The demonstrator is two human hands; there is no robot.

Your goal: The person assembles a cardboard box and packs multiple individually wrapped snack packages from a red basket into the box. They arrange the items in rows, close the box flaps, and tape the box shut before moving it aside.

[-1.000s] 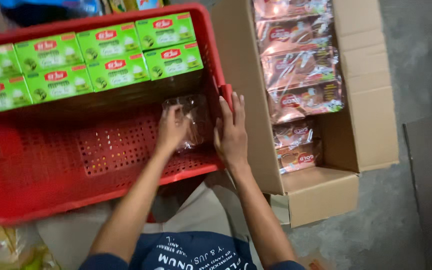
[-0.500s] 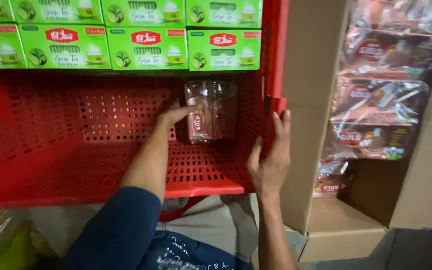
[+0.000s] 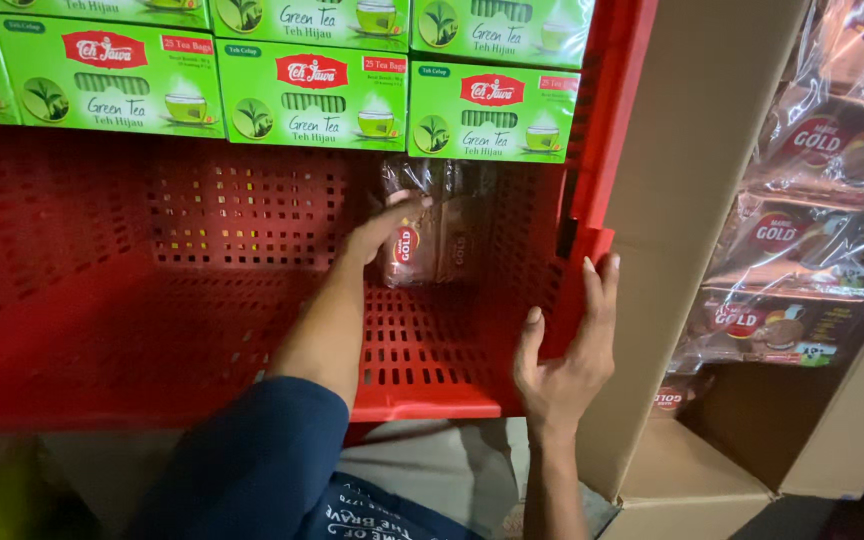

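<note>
Flanking green tea boxes (image 3: 312, 95), cardboard carton (image 3: 697, 170)

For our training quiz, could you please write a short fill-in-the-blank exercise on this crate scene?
1. The left hand presses a clear packet against the inside of a ____ plastic crate.
2. The right hand grips the crate's ____ wall.
3. The tea boxes stacked in the crate are ____.
4. More packets sit in a ____ box beside the crate.

Missing words: red; right; green; cardboard
</note>
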